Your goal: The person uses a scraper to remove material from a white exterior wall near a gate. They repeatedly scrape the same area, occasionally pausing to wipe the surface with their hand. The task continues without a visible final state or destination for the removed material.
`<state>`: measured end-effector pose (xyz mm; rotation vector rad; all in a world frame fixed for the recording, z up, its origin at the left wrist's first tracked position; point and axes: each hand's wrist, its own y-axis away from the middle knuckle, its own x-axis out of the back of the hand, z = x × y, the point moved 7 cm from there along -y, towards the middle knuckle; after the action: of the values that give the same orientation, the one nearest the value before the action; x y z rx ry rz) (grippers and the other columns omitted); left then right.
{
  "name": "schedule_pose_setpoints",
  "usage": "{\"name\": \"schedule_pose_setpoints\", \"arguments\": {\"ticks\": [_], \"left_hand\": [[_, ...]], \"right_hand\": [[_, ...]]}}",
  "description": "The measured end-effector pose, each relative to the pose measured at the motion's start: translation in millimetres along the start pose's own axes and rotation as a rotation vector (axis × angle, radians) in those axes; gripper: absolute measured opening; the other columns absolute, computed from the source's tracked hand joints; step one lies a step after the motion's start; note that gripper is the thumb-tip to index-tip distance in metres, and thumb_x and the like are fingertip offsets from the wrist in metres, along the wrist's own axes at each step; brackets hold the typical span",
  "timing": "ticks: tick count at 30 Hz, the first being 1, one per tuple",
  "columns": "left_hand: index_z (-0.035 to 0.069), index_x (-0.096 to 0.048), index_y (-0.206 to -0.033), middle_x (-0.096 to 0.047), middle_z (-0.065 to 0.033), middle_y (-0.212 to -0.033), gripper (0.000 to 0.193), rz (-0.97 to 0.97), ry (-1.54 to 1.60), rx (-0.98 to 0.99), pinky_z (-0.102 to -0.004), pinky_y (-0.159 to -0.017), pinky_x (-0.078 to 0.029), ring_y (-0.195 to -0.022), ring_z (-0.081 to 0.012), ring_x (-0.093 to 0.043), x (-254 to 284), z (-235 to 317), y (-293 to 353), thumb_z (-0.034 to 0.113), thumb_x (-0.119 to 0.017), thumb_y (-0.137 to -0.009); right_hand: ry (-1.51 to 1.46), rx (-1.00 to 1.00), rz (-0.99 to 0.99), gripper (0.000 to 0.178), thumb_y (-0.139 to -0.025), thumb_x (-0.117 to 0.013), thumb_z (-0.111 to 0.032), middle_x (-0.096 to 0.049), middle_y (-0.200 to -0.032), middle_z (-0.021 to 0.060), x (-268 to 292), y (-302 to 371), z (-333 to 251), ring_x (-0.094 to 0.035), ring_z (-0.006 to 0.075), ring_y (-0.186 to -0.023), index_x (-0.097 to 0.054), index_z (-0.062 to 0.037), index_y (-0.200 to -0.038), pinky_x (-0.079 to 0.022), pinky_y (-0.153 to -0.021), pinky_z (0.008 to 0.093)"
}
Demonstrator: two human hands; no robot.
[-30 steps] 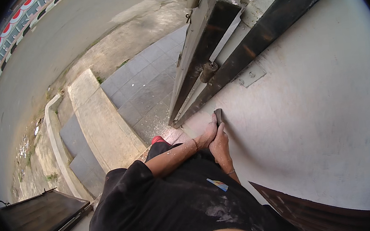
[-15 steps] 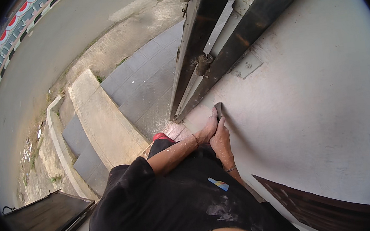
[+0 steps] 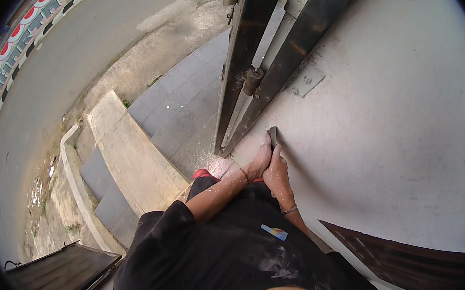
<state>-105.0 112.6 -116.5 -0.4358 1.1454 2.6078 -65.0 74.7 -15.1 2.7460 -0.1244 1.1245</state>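
A narrow, dark, flat-edged hand tool (image 3: 273,134) stands against the white wall (image 3: 377,124). My left hand (image 3: 261,160) is closed around its near side, its fingers partly hidden. Right beside it, my right hand (image 3: 276,170) is closed on the lower part of the same tool, the two hands touching. Whether the tool is a scraper or a sanding block I cannot tell. White dust speckles both forearms and my black shirt (image 3: 216,260). A dark shadow runs down the wall next to the right hand.
A dark metal gate frame (image 3: 293,48) with a hinge (image 3: 253,77) rises just ahead of the hands. Grey paving (image 3: 184,116) and a pale concrete ramp (image 3: 134,149) lie to the left, a road beyond. Brown slatted panel (image 3: 390,247) stands at lower right.
The view has shifted slightly, and the gate frame appears a little farther left. Both hands keep their hold on the tool, which sits almost at the same place on the wall.
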Motion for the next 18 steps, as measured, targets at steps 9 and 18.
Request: {"name": "schedule_pose_setpoints", "arguments": {"ticks": [9, 18], "left_hand": [[0.005, -0.059, -0.093, -0.06, -0.0075, -0.081, 0.068, -0.062, 0.108, -0.024, -0.039, -0.069, -0.048, -0.069, -0.0199, -0.054, -4.4, 6.1, -4.3, 0.065, -0.027, -0.1], [-0.005, -0.057, -0.122, -0.061, -0.0198, -0.116, 0.089, 0.033, -0.022, -0.022, -0.0422, -0.097, -0.043, -0.105, -0.029, -0.056, -10.6, 4.4, 10.1, 0.069, -0.014, -0.098]], "right_hand": [[0.001, -0.012, 0.004, 0.044, -0.085, -0.054, 0.001, -0.06, -0.1, 0.0379, 3.2, -7.8, 0.2, -0.058, 0.0544, -0.097, -0.034, 0.0067, -0.124, -0.048, -0.081, 0.0572], [0.058, 0.097, 0.001, 0.049, -0.088, -0.055, -0.003, -0.061, -0.104, 0.0381, 18.0, 8.3, -14.3, -0.059, 0.0535, -0.1, -0.032, 0.0086, -0.13, -0.048, -0.082, 0.0548]]}}
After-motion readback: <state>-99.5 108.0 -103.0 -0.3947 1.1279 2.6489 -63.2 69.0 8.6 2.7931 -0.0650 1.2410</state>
